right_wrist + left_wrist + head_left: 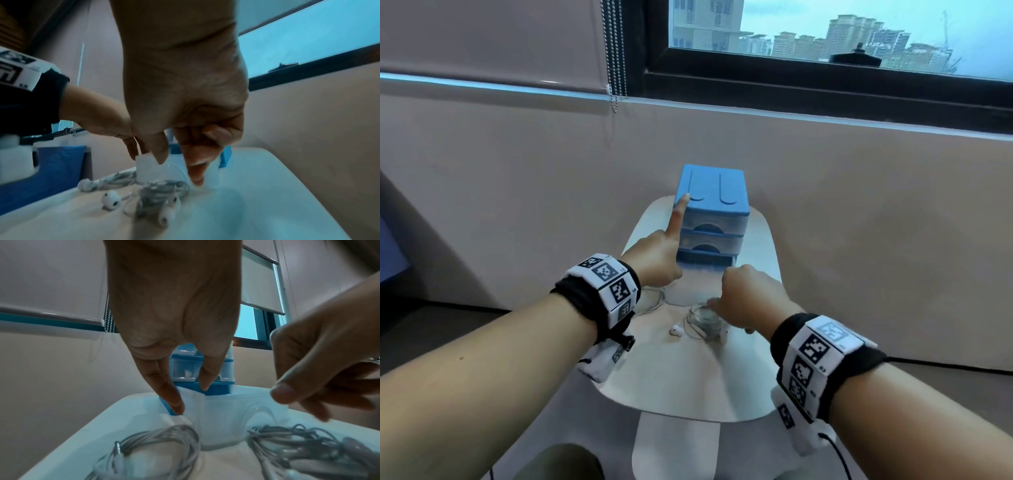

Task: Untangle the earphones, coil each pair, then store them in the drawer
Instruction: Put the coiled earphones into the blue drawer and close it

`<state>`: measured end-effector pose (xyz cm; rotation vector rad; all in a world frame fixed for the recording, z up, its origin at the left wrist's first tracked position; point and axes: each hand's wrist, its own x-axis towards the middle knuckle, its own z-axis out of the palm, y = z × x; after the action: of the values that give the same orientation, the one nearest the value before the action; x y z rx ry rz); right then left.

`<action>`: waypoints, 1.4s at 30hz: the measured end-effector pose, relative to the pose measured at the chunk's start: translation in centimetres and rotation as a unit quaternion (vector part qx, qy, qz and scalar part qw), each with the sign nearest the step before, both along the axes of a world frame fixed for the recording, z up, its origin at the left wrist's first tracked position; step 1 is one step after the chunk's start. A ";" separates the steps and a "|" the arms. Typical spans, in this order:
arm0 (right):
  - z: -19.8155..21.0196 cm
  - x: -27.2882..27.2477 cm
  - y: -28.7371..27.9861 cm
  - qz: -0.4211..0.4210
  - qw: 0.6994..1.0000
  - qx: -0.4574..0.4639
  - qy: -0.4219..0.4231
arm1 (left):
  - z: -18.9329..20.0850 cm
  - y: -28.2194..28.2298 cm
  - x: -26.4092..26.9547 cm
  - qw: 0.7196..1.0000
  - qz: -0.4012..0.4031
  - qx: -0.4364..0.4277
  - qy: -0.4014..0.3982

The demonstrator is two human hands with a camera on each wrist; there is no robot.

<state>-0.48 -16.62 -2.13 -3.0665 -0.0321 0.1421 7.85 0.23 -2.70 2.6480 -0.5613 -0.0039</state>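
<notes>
**Bottom drawer out, first coil about to go in**

From my remote seat I judged the storing step was under way. My left hand point(654, 260) steadied the blue drawer unit point(711, 192), index finger stretched up with its tip on the lid's front corner while the other fingers reached down to the pulled-out bottom drawer point(690, 287); they looked relaxed, not wrapped round anything. My right hand point(748, 298) hung over one coiled pair of earphones point(703, 322), fingers curled downward, tips at or just above the cable. Whether they had actually pinched it, I could not tell; the right wrist view was too blurred. The second coiled pair point(652, 301) lay beside the drawer on the left, partly hidden under my left wrist. Both sat on the small white table point(688, 387).

To do this well, I thought it best to gather the whole loop, buds point(111, 199) included, so nothing trailed or unwound, lift it clear of the drawer's front wall, and keep the unit braced.

Writing: only the black-and-white coded squares on the wristbands point(604, 284), with tiny characters I could not read. No brand showed.
</notes>
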 end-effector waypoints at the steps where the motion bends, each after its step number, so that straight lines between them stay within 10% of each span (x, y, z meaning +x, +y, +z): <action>1: -0.3 0.0 0.1 -0.011 1.000 0.010 -0.006 | 0.0 0.1 0.0 1.000 0.000 0.001 0.006; 15: 1.5 0.2 0.8 0.008 0.992 0.045 0.116 | 0.2 0.7 0.7 0.998 -0.026 -0.011 0.048; 25: 9.2 3.0 -1.0 -0.047 0.946 0.304 -0.102 | 0.9 0.7 0.9 0.995 -0.033 0.001 0.095; 32: 5.3 5.0 -0.6 -0.137 0.891 0.418 -0.115 | 0.2 0.9 1.5 0.994 -0.039 -0.021 0.102; 42: -0.5 5.7 0.7 -0.145 0.979 0.115 -0.084 | 0.3 0.8 1.3 0.994 -0.036 -0.015 0.101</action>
<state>5.27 -15.96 -2.59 -2.8020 0.3611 -0.1298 9.19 1.06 -2.43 2.5580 -0.5841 -0.2793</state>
